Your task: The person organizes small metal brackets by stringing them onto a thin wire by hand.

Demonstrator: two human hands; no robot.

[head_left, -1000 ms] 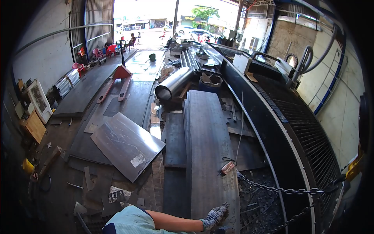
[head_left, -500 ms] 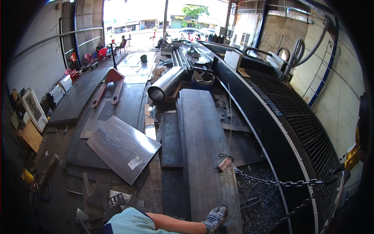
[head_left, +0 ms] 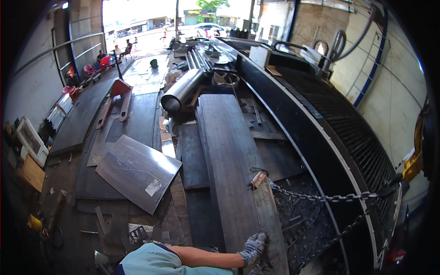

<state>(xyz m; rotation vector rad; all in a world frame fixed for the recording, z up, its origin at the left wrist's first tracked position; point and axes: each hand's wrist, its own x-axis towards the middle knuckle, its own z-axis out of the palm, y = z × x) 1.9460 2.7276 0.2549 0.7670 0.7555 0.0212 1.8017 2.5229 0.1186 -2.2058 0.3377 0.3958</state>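
Observation:
My left hand (head_left: 254,246), in a grey-and-white knit glove, rests on the near end of a long dark steel plate (head_left: 231,151), close to its right edge. Its fingers are bunched together; anything between them is too small to make out. A thin pale line runs up the plate from the fingertips towards a small reddish box-shaped tool (head_left: 259,178) with a black loop, which lies by the plate's right edge. My right hand is out of view.
A chain (head_left: 321,198) stretches from the plate's right edge to a yellow hook (head_left: 412,168). Beyond it stands a long slatted cutting table (head_left: 348,114). Left lie a shiny loose sheet (head_left: 140,172), a red pallet jack (head_left: 120,89) and a large metal pipe (head_left: 181,91).
My view has turned slightly, so the scene sits further left and higher. My left hand stays at the plate's near end, its fingertips a little higher in view.

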